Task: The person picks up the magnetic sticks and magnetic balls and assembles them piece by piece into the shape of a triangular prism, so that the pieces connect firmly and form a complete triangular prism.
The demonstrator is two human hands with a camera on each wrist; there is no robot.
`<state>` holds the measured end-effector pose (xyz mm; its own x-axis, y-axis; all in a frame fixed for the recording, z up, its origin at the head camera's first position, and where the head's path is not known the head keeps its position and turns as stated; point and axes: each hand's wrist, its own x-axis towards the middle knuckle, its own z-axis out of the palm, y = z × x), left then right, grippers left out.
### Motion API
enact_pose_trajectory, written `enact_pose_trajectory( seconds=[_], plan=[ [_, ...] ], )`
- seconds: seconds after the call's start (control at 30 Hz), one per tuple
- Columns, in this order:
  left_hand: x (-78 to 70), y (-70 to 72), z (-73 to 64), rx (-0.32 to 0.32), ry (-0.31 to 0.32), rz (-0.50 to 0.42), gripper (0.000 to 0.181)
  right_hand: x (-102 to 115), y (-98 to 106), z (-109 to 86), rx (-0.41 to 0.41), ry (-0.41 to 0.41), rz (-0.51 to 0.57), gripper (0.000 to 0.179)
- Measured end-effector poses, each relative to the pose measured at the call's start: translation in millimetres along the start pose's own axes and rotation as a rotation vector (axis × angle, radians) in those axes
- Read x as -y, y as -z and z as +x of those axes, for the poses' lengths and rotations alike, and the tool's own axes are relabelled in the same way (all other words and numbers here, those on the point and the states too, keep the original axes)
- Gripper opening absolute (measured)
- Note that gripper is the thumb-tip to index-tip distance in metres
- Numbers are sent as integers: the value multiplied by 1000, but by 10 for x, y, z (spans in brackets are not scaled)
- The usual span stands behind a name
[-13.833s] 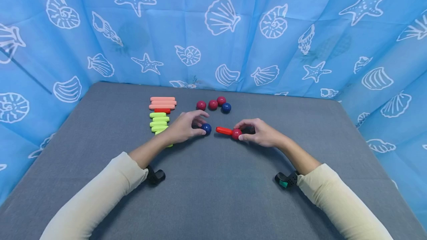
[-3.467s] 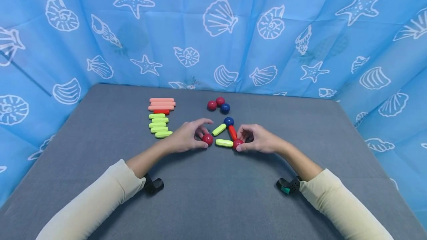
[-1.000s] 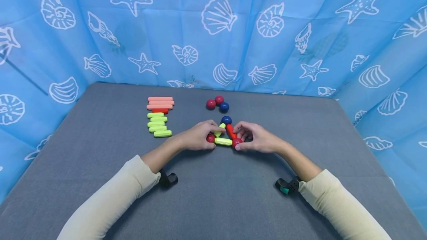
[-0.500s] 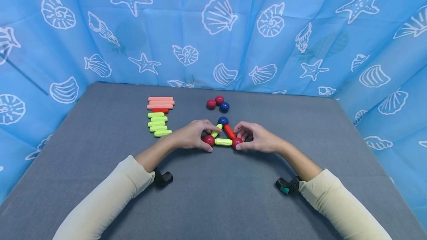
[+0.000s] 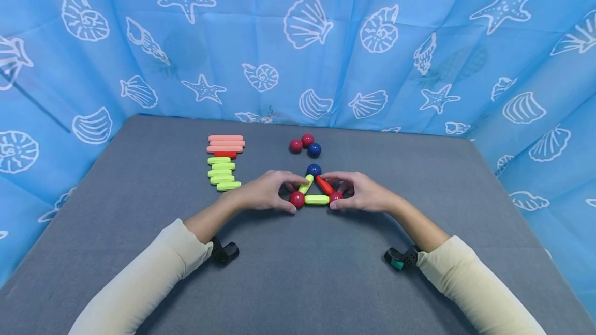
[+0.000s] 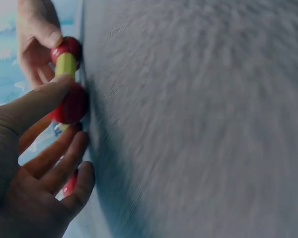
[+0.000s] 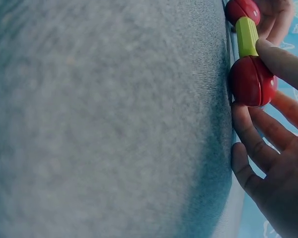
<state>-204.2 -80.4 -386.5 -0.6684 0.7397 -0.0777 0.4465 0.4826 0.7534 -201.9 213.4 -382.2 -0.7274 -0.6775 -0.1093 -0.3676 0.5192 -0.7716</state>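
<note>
Three magnetic rods and three balls form a triangle on the table. A blue ball point(image 5: 314, 170) is at its far corner, a yellow-green rod point(image 5: 317, 199) along its near side, another yellow-green rod point(image 5: 305, 186) at left and a red rod point(image 5: 324, 185) at right. My left hand point(image 5: 265, 191) holds the left red ball point(image 5: 297, 199) between thumb and fingers, its index fingertip on the left rod. My right hand point(image 5: 368, 194) holds the right red ball point(image 7: 253, 82), its index finger reaching over the red rod. In the left wrist view, the left thumb point(image 6: 52, 94) lies against its ball.
Behind the triangle sit two red balls point(image 5: 296, 146) and a blue ball point(image 5: 314, 150). At left lie several yellow-green rods point(image 5: 221, 166), a short red rod point(image 5: 225, 155) and three longer pink rods point(image 5: 225, 143). A blue shell-print curtain point(image 5: 298, 66) borders the grey table point(image 5: 298, 273).
Earlier, separate pieces were brought together at the right red ball. The left red ball moved in and the triangle closed. In the last half second, it shifted slightly right and my right index finger extended.
</note>
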Motion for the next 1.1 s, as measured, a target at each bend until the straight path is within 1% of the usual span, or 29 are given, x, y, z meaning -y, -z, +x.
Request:
enact_pose_trajectory(
  seconds=[0.07, 0.1, 0.2, 0.3, 0.4, 0.5, 0.63, 0.73, 0.83, 1.0, 1.1],
  plan=[
    [13, 69, -65, -10, -9, -16, 62, -2, 2, -1, 4, 3, 4, 67],
    [25, 110, -108, -25, -13, -21, 61, -6, 3, -1, 7, 6, 5, 67],
    [91, 250, -266, -90, -25, -32, 59, -5, 6, -5, 17, 22, 13, 66],
    [168, 397, -469, -163, -22, -42, 58, -9, 9, -10, 24, 35, 16, 65],
    [253, 519, -678, -222, 3, -44, 56, -17, 12, -13, 22, 36, 14, 65],
    [342, 591, -867, -256, 37, -9, 54, -24, 15, -17, 19, 32, 11, 65],
    [430, 605, -1054, -256, 64, 86, 53, -25, 16, -22, 22, 30, 17, 65],
    [465, 584, -1130, -247, 73, 134, 54, -25, 14, -24, 25, 32, 25, 65],
    [494, 557, -1156, -249, 81, 144, 54, -28, 11, -27, 24, 37, 28, 65],
    [532, 519, -1140, -255, 80, 165, 50, -27, 5, -30, 25, 40, 30, 65],
    [531, 502, -1109, -246, 83, 188, 49, -27, 4, -29, 26, 38, 34, 65]
  ],
)
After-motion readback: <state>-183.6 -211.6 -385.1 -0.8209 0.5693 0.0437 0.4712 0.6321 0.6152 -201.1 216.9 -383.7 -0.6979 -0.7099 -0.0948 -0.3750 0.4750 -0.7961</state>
